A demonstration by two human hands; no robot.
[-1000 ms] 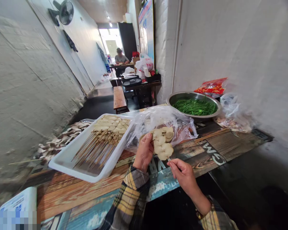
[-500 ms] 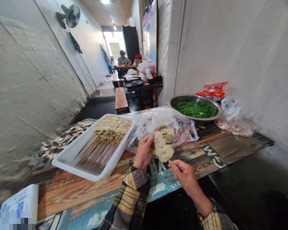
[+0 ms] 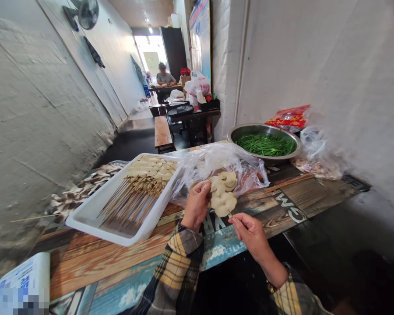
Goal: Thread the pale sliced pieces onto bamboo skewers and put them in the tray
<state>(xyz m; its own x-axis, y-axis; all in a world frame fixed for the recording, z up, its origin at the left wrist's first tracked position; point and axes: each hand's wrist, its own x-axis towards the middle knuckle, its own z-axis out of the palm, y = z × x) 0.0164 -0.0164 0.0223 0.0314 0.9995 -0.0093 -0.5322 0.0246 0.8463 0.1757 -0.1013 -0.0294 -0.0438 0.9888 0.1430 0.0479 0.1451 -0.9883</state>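
Observation:
My left hand (image 3: 197,204) is closed, thumb and fingers pinching the side of a cluster of thin, pale, rounded food slices (image 3: 223,203). A thin skewer (image 3: 230,214) sticks out below the lowest slice, and my right hand (image 3: 248,229) grips its end between thumb and fingers. Just behind the slices lies a crumpled clear plastic bag (image 3: 205,162). To the left, a white plastic tray (image 3: 113,236) holds many finished-looking skewers (image 3: 131,199) of the same pale slices, their sticks pointing toward me. How far the stick runs inside the held slices is hidden.
A steel bowl (image 3: 231,136) of long green stalks (image 3: 265,144) stands back right, beside bagged food (image 3: 320,164) and a red packet (image 3: 287,117). Sliced brown-and-white pieces (image 3: 82,188) lie left of the tray. A white box (image 3: 26,275) sits front left. A person (image 3: 165,76) sits far back.
The whole view has shifted slightly, with the scene sliding a little left and up. Both hands keep their holds on the slices and the skewer.

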